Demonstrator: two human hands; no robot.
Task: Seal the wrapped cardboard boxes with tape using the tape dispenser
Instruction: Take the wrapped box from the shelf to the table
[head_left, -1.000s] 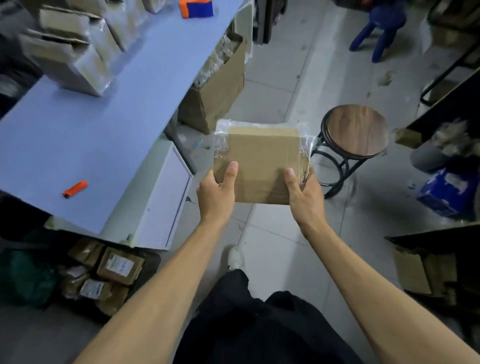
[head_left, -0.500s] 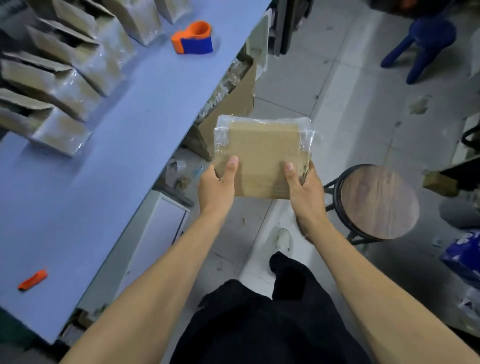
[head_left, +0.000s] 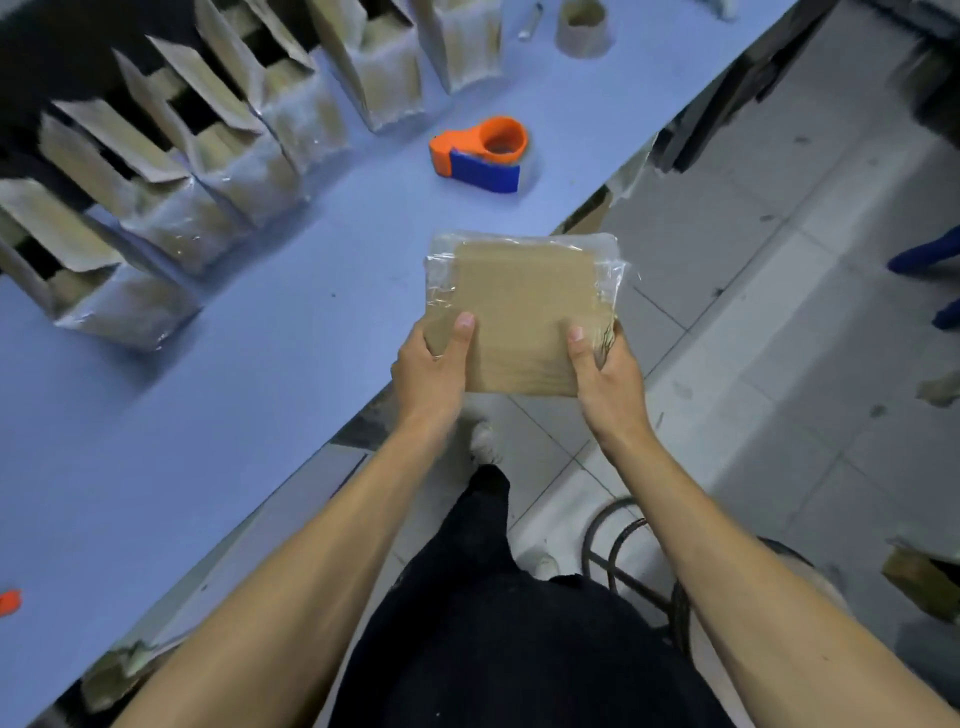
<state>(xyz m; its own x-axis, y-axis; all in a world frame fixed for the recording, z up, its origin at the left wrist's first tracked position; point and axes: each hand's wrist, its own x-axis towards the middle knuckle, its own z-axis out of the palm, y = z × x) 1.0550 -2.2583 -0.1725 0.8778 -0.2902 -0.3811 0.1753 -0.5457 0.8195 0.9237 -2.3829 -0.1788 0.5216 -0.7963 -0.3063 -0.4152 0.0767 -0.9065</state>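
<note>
— Wrapped cardboard box (head_left: 519, 317): flat, brown, in clear plastic film, held up over the near edge of the blue table (head_left: 291, 332), partly above the grey tiled floor (head_left: 769, 395). Not resting on anything.

— Hands?

— Left hand (head_left: 428, 376) grasping the box's lower left corner, thumb laid flat on the top face. Right hand (head_left: 608, 382) grasping the lower right corner, thumb likewise on top. Other fingers hidden under the box. Loose film bunched at both side edges.

— Tape dispenser?

— Tape dispenser (head_left: 480, 155): orange body, blue side panel, lying on the table beyond the box, well apart from both hands. Untouched.

— Other stock?

— Row of wrapped boxes (head_left: 218, 171) standing on the table's far left, top flaps open, film round the lower halves. Slightly blurred. Bare cardboard tape core (head_left: 581, 27) upright near the far table edge. Small orange object (head_left: 9, 603) at the left frame edge on the table; cut off, kind not clear.

— Below?

— Black trousers (head_left: 493, 623) and a white shoe (head_left: 485, 441) on the tiles. Dark metal stool frame (head_left: 623, 551) just right of the legs, seat mostly hidden by the right forearm.
</note>
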